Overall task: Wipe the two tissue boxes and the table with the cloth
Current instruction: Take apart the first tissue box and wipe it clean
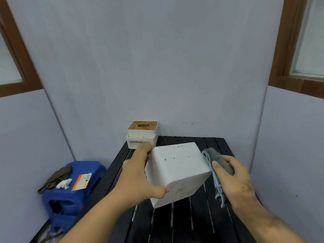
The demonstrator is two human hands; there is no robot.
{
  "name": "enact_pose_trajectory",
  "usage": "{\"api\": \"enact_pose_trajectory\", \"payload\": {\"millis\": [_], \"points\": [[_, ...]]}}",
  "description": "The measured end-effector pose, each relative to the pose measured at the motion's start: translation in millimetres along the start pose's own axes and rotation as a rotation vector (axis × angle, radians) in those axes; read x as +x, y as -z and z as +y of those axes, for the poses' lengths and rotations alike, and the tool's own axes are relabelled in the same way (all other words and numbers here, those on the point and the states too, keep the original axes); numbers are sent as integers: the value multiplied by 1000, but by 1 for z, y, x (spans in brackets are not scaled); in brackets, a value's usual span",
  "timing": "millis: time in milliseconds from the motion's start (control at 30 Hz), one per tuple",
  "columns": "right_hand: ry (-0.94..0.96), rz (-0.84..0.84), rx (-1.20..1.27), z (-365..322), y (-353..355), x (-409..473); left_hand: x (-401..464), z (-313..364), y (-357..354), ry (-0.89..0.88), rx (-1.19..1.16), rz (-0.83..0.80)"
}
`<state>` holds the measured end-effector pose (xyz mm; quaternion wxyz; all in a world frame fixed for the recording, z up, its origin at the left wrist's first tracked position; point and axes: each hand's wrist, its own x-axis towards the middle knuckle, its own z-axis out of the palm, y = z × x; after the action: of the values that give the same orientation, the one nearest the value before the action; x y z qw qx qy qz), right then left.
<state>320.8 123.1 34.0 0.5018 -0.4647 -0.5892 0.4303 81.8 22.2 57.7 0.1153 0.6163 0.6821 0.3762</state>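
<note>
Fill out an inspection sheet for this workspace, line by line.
Surface: black slatted table, set against a grey wall.
Job's things: speckled white tissue box held tilted above the table; second tissue box with a wooden lid at the far left corner; grey cloth against the held box's right side.
Clutter: blue stool beside the table, carrying a dark rag, a crumpled tissue and an orange card.
Grippers: left hand grips the held box; right hand grips the cloth.
Cables: nothing seen.
Surroundings: wood-framed windows on both sides.
</note>
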Motion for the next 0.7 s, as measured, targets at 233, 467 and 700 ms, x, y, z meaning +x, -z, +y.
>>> {"api": "enact_pose_trajectory", "payload": {"millis": [233, 467, 700], "points": [[516, -296, -356, -16, -44, -38, 3, -15, -8, 16, -30, -20], [226, 2, -458, 14, -27, 23, 10, -24, -11, 63, -93, -37], [685, -225, -389, -6, -58, -6, 7, -17, -14, 8, -148, 13]]}}
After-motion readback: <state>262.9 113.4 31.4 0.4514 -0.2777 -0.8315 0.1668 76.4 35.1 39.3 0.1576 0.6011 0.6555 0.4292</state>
